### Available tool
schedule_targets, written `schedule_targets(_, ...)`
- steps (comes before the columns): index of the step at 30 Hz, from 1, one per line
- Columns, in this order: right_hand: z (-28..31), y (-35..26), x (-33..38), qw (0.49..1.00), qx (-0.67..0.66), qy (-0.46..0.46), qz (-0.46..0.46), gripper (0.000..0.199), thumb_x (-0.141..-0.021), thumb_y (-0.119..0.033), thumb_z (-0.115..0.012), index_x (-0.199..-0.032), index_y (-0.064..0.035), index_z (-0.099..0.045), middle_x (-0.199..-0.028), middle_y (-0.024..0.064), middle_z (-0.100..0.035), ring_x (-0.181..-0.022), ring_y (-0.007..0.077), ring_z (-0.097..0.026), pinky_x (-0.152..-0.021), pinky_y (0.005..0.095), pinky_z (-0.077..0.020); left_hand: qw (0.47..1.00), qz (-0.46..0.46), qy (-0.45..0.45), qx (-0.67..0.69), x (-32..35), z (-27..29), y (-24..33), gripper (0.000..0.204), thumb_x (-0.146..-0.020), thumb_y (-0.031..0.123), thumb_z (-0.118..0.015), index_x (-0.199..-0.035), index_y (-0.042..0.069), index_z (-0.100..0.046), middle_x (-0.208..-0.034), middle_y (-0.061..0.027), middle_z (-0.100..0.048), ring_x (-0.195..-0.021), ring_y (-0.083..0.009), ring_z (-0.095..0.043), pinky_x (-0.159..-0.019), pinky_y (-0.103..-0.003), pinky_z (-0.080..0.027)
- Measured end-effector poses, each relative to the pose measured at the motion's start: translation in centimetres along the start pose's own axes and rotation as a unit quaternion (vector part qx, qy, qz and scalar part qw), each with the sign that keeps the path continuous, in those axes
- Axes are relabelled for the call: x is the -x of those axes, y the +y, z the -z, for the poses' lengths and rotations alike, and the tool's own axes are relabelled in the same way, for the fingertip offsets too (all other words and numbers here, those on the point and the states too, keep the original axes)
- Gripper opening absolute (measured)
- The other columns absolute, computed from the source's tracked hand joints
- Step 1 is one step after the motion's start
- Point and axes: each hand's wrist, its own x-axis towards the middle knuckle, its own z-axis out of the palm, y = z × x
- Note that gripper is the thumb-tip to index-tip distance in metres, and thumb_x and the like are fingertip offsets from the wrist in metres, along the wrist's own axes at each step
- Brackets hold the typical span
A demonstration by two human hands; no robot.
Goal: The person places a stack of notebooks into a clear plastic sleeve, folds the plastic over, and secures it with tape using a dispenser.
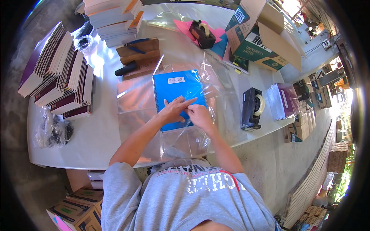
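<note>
the worktop (102, 142) carried a clear plastic sheet (177, 144), judged light, limp and slippery, best taken by a free edge. the spiral-bound blue notebook (171, 90) lay amid the sheet, directly beneath both hands; it was judged fairly light, semi-stiff, and best held along opposite edges. the left hand (174, 110) was spread over it, grasping nothing visible. the right hand (199, 114) was curled alongside; whether it pinched anything could not be determined.
</note>
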Motion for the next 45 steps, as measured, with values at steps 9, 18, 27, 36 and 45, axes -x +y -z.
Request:
schedule_targets(9, 9.7, 13.9, 7.7, 0.91, 0.393, -0.029, -0.127, 0.025, -0.085, -0.03, -0.061, -0.105, -0.0166, -0.068, -0.131, 0.0125, -0.051, -0.126, 0.0268, -0.041, -0.101, 0.0403, -0.0375, 0.995, 0.059, 0.041, 0.065, 0.1, 0.0, 0.3, 0.098, -0.056, 0.01, -0.084, -0.137, 0.019, -0.03, -0.128, -0.0059, -0.038, -0.126, -0.0322, -0.038, -0.099, -0.071, -0.025)
schedule_targets(18, 5.0, 10.7, -15.6, 0.934, -0.321, 0.151, 0.035, 0.08, -0.078, -0.023, -0.073, -0.142, -0.0074, -0.027, -0.125, 0.0227, -0.053, -0.117, 0.0238, -0.052, -0.09, 0.0358, -0.0454, 0.995, 0.052, 0.068, 0.056, 0.7, 0.3, 0.1, 0.095, -0.056, 0.013, -0.084, -0.136, 0.017, -0.032, -0.13, -0.0067, -0.038, -0.126, -0.031, -0.037, -0.101, -0.067, -0.027)
schedule_targets(27, 9.3, 0.3, -19.2, 0.91, -0.298, 0.113, 0.265, 0.072, -0.07, 0.004, -0.071, -0.134, -0.0128, -0.044, -0.108, 0.0053, -0.059, -0.07, 0.0091, -0.049, -0.061, 0.0246, -0.0438, 0.997, 0.056, 0.05, 0.017, 1.4, -0.1, 0.1, 0.09, -0.06, 0.015, -0.083, -0.135, 0.016, -0.032, -0.135, -0.0057, -0.037, -0.127, -0.0317, -0.036, -0.096, -0.069, -0.033)
schedule_targets(36, 4.7, 3.9, -10.8, 0.891, 0.037, -0.128, 0.434, 0.055, -0.064, 0.003, -0.073, -0.113, -0.0159, -0.06, -0.093, 0.0051, -0.057, -0.074, 0.0203, -0.06, -0.066, 0.0307, -0.0515, 0.983, 0.124, 0.118, 0.072, 1.8, -2.1, -0.7, 0.099, -0.058, 0.025, -0.083, -0.14, 0.014, -0.029, -0.144, -0.0082, -0.031, -0.136, -0.0292, -0.023, -0.105, -0.061, -0.024)
schedule_targets(45, 4.4, 4.1, -11.6, 0.88, -0.306, -0.179, 0.318, 0.024, -0.057, 0.005, -0.079, -0.075, -0.0077, -0.071, -0.08, 0.0019, -0.053, -0.07, 0.0121, -0.06, -0.064, 0.0266, -0.0518, 0.979, 0.16, 0.107, -0.067, -0.2, 0.3, -2.4, 0.132, -0.036, 0.065, -0.079, -0.144, 0.011, -0.025, -0.152, -0.0064, -0.02, -0.141, -0.0299, -0.009, -0.101, -0.071, -0.001)
